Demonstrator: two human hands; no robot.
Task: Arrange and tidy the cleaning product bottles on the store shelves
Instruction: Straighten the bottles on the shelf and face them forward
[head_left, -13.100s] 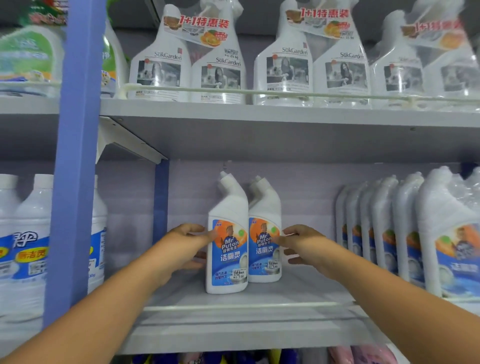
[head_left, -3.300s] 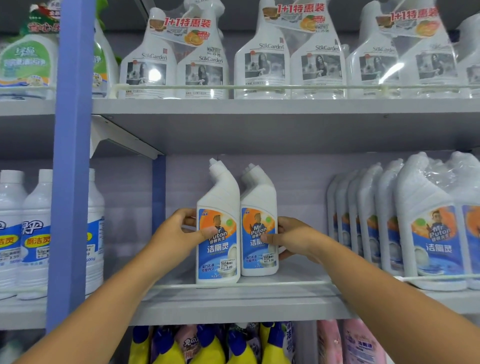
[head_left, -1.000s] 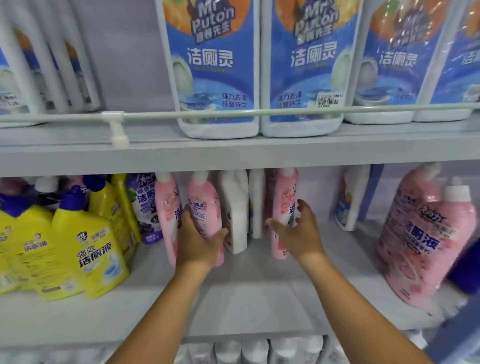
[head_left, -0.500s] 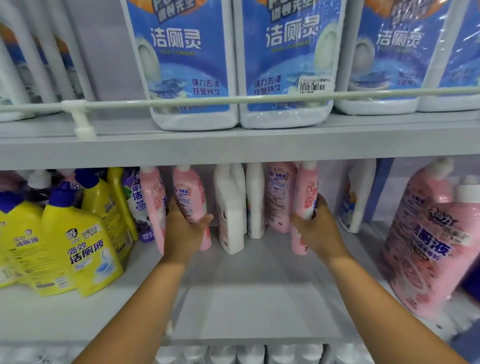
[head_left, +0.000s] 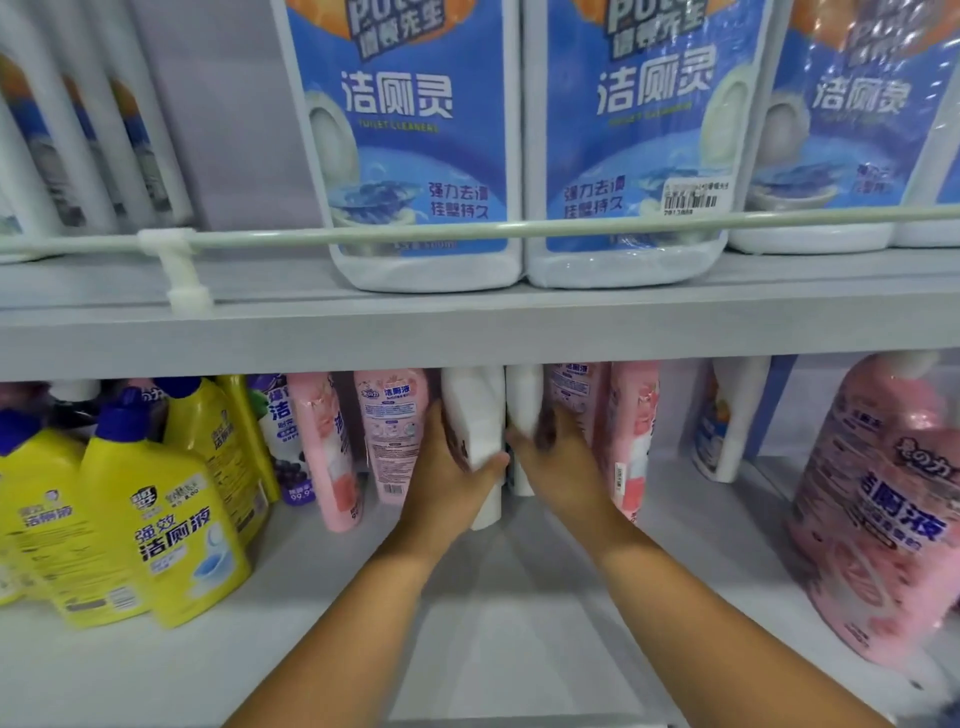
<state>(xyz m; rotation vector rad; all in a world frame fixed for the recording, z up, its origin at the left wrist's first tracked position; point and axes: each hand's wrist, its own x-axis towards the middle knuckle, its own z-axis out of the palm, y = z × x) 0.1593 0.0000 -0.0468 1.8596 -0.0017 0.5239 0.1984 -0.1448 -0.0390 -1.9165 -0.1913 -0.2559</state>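
On the lower shelf (head_left: 498, 639), two white bottles stand side by side at the back middle. My left hand (head_left: 447, 478) grips the left white bottle (head_left: 475, 421), thumb across its front. My right hand (head_left: 558, 462) grips the right white bottle (head_left: 523, 410), fingers curled round its side. Pink bottles stand on both sides: two to the left (head_left: 395, 436) and a pair to the right (head_left: 631, 431).
Yellow bottles with blue caps (head_left: 156, 519) crowd the left of the lower shelf. A large pink wrapped pack (head_left: 883, 519) stands at the right, a white bottle (head_left: 727, 421) behind it. Blue-labelled white bottles (head_left: 421, 145) line the upper shelf behind a rail (head_left: 467, 231).
Both hands have left the pink bottles and moved inward onto the two white bottles in the middle. The view has moved closer to the lower shelf.
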